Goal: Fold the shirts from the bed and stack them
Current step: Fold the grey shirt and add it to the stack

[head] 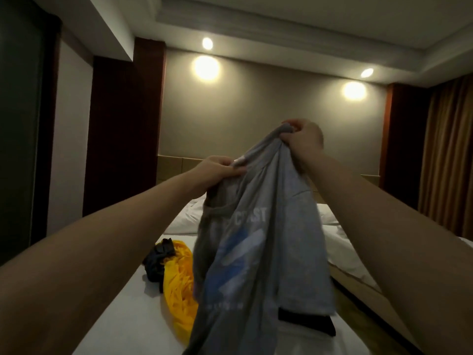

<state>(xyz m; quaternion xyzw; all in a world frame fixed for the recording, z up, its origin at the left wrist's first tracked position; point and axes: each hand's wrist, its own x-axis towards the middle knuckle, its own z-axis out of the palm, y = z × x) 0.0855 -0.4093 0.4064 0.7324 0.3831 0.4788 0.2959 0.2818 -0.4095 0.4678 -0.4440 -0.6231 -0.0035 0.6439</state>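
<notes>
Lower left of centre I see a dark garment (156,261) bunched against a crumpled yellow shirt (179,275), both lying on the white bed (120,319). In mid-frame the left hand (217,169) pinches the top edge of the grey shirt (258,242), which hangs in the air above the bed with its blue and white print facing me. Up and to the right, the right hand (303,138) grips another bunch of that edge, higher than the left; a black cloth (307,321) shows under the shirt's lower right corner.

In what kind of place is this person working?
Probably a hotel room: a bed with white sheets, a second bed close beside it, recessed ceiling lights and long curtains.
</notes>
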